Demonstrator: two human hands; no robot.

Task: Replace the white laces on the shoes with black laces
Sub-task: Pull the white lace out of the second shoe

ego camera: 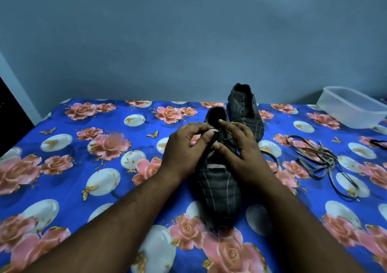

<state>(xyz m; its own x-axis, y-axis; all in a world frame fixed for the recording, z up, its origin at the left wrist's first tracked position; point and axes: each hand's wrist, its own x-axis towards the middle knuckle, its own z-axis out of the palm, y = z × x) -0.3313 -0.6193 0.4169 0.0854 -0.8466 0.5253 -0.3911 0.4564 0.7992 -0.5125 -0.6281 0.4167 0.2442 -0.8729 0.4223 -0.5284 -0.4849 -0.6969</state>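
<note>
Both hands over the near shoe (217, 191), toe pointing toward the wearer, on the floral bedsheet (62, 138). Left hand (184, 147) curled, thumb and forefinger pinching a loop of white lace (215, 130) up near the throat of the shoe. Right hand (240, 151) just across from that pinch, fingers spread and bent over the eyelet rows, seemingly bracing the upper; whether a strand is actually caught under them, impossible to tell.

Probably light, limp and flat, that lace: no stiffness to push with, only to pull, and likely to snag at each eyelet. Best taken close to the eyelet, right beside the present pinch, and drawn out one crossing at a time. Shoe upper likely soft enough to buckle, hence worth steadying from the opposite side.

One white bar (216, 165) showing below the pinch, toward the toe. Beyond the hands, a second shoe (245, 109), eyelets apparently bare. Off to the right of the right hand, well apart, a tangle of dark laces (320, 159); farther out, a clear plastic tub (354, 109).

Lace ends, knot and most eyelets hidden under the fingers. In dim light, grey versus black hard to judge in the tangle.
</note>
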